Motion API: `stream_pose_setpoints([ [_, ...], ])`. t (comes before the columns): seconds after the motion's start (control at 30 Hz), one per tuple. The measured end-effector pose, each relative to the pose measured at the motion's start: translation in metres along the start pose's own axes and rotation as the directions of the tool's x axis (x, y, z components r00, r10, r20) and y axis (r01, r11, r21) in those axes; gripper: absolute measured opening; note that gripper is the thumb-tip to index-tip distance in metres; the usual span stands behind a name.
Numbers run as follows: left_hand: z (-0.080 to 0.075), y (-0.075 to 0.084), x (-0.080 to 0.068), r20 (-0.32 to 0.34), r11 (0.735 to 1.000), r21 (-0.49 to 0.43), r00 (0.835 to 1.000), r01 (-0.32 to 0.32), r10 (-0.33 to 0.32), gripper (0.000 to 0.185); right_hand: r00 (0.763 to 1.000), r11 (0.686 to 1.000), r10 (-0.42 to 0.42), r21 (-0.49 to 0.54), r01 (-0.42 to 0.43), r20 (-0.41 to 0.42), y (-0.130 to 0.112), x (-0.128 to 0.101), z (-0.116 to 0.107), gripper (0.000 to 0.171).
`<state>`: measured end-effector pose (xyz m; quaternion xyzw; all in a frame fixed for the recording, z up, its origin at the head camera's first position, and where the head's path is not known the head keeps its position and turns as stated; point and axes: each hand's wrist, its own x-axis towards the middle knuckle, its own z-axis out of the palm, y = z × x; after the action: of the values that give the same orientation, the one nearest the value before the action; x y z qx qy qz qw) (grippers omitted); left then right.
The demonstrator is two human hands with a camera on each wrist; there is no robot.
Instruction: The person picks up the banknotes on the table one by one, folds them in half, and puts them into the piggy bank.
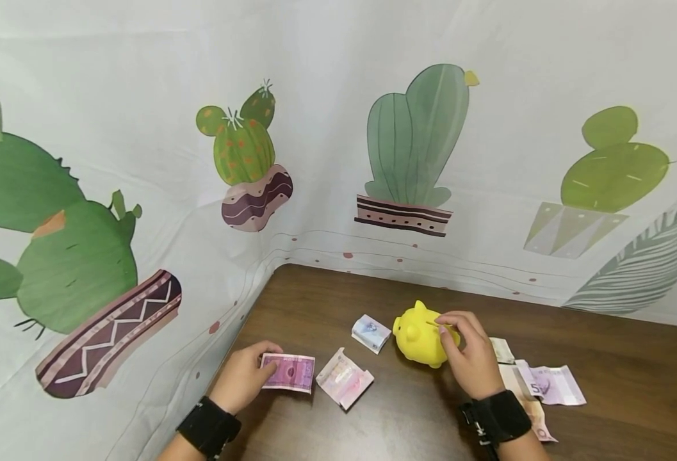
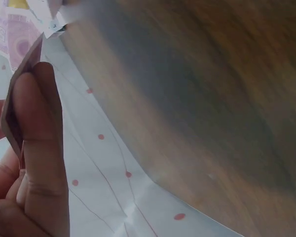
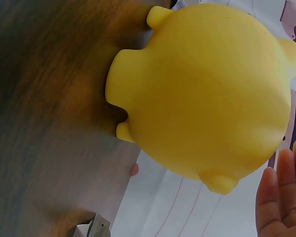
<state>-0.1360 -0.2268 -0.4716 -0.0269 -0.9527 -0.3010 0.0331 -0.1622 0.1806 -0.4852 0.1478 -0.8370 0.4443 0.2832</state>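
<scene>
My left hand point(image 1: 243, 378) pinches a purple-pink banknote point(image 1: 292, 372) between thumb and fingers, over the left part of the table. In the left wrist view the note point(image 2: 25, 66) appears nearly edge-on, standing up from the fingers. A yellow piggy bank point(image 1: 419, 336) stands on the table, its snout pointing left. Over its back reaches my right hand point(image 1: 471, 355), the fingertips near the slot on top. From the right wrist, the round yellow body point(image 3: 212, 94) fills much of the view, with straightish fingers point(image 3: 267, 202) beside it and nothing between them.
A folded bluish banknote point(image 1: 371, 333) lies left of the piggy bank, and a creased pink one point(image 1: 345, 379) lies nearer. Right of my right wrist, a purple banknote point(image 1: 557, 385) overlaps several others. Cactus-printed cloth point(image 1: 321, 160) hangs behind the brown table point(image 1: 396, 422).
</scene>
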Motion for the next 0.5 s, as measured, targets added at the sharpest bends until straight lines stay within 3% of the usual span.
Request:
stream_pose_setpoints([
  [0.3, 0.007, 0.021, 0.005, 0.001, 0.989, -0.143, 1.000, 0.020, -0.020, 0.018, 1.000, 1.000, 0.005, 0.004, -0.005, -0.010, -0.001, 0.000, 0.001, 0.018],
  [0.5, 0.013, 0.041, 0.014, 0.001, 0.973, -0.229, 1.000, -0.021, 0.022, 0.015, 1.000, 1.000, 0.026, 0.007, -0.026, -0.011, -0.003, 0.001, 0.001, 0.018],
])
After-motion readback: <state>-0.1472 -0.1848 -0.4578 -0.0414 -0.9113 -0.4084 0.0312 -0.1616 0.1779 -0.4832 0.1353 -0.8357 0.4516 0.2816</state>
